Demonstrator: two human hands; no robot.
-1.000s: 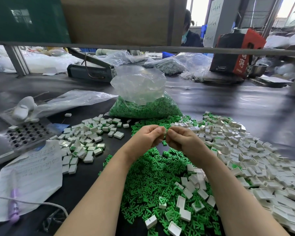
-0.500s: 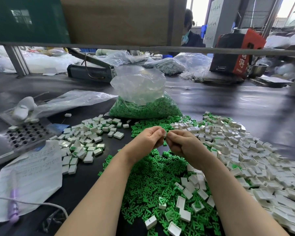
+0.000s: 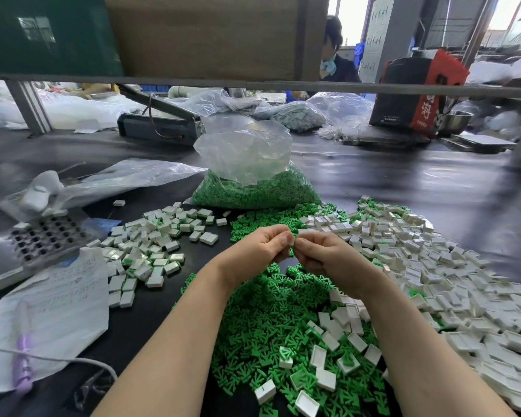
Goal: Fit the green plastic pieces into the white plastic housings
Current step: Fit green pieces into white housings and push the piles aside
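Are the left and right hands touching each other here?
Touching. The head view shows the left hand and right hand meeting at their fingertips, pinching a small white piece with no gap visible.

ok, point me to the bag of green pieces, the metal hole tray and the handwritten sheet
bag of green pieces point(image 3: 254, 192): head view, green-filled lower part.
metal hole tray point(image 3: 42, 236): head view, perforated top face.
handwritten sheet point(image 3: 63, 299): head view, middle of the paper.

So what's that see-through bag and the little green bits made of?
The bag looks like thin, clear plastic film: it crinkles, shines and shows the green inside. The green bits seem to be hard moulded plastic with a matte finish, since they are all the same sharp-edged shape.
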